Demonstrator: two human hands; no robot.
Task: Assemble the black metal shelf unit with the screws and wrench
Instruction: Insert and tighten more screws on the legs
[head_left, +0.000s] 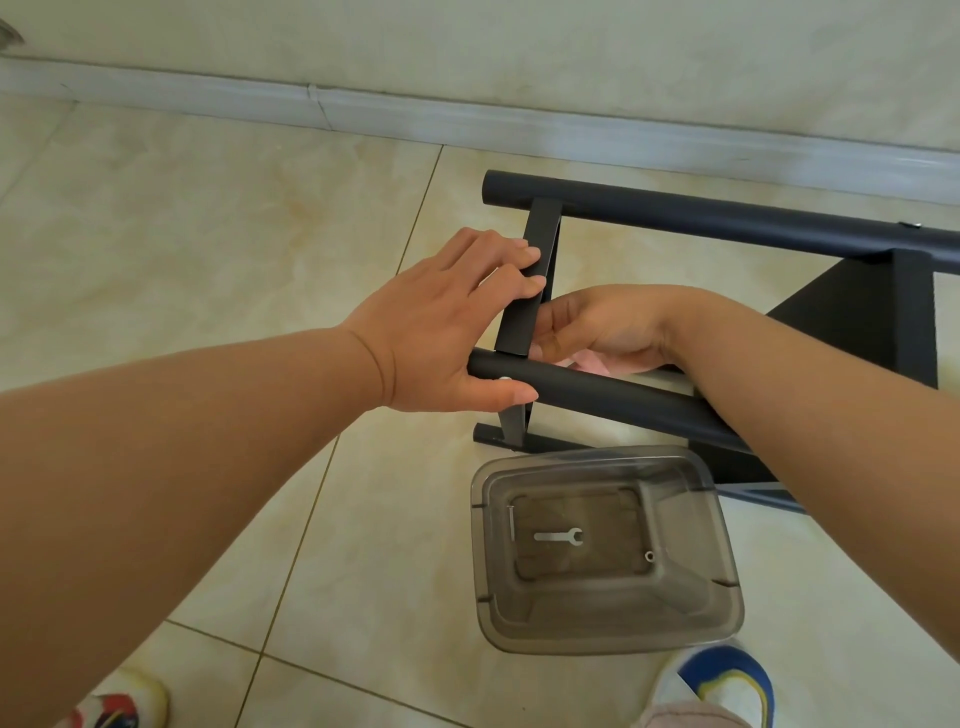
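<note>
Gripping the black shelf frame (727, 218) on the tiled floor (208, 208): L hand (441, 322) curls fingers over the flat crossbar (524, 291), thumb on the near tube (597, 395). R hand (608, 327) curls behind the bar, prob. pinching it. Wrench (560, 536) lies in a clear plastic tub (717, 613), near side; a small nut (649, 556) beside it.

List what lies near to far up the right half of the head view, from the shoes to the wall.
Blue and white shoe → clear plastic tub holding a small silver wrench → near black metal tube → right hand → far black metal tube → pale baseboard.
</note>
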